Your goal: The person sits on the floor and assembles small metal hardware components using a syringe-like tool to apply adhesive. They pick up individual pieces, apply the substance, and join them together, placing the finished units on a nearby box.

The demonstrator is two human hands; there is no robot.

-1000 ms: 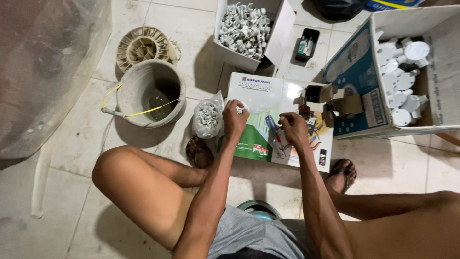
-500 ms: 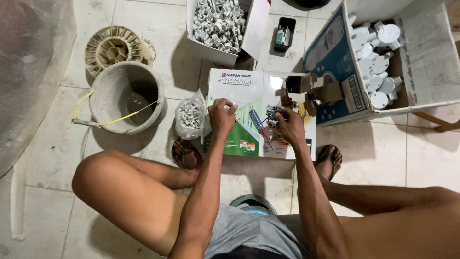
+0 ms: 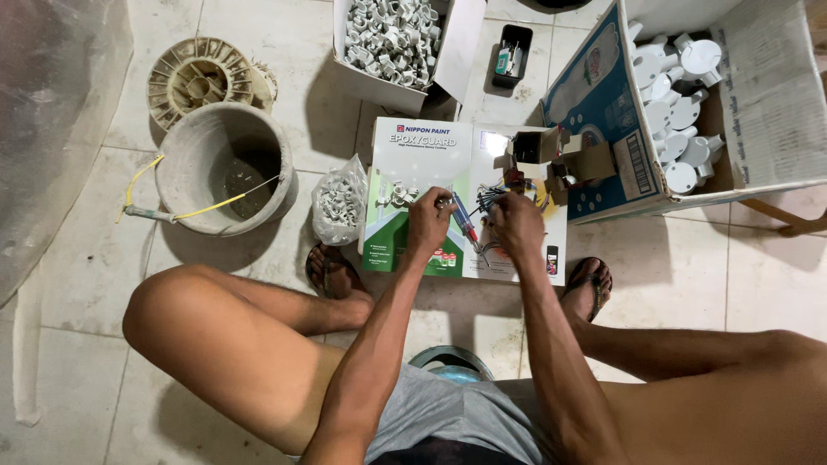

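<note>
The person sits on the tiled floor [image 3: 77,284] with both hands over an open glossy brochure [image 3: 413,164] spread as a mat. The left hand [image 3: 428,222] pinches a small grey fitting [image 3: 445,202] in a closed grip, and the right hand [image 3: 515,226] is clenched around a red-handled screwdriver [image 3: 465,226] whose tip points at that fitting, so one piece appears to be mid-assembly. A few small white fittings [image 3: 398,193] lie on the brochure just left of the hands. Left of the brochure stands a clear bag of white clips [image 3: 338,205]. At the far side, an open carton [image 3: 398,34] is heaped with small grey parts, and on the right a large blue box [image 3: 603,112] holds round white junction boxes [image 3: 680,112]. Judging by those full containers, most of the work seems left. A grey bucket [image 3: 226,168] stands at the far left.
</note>
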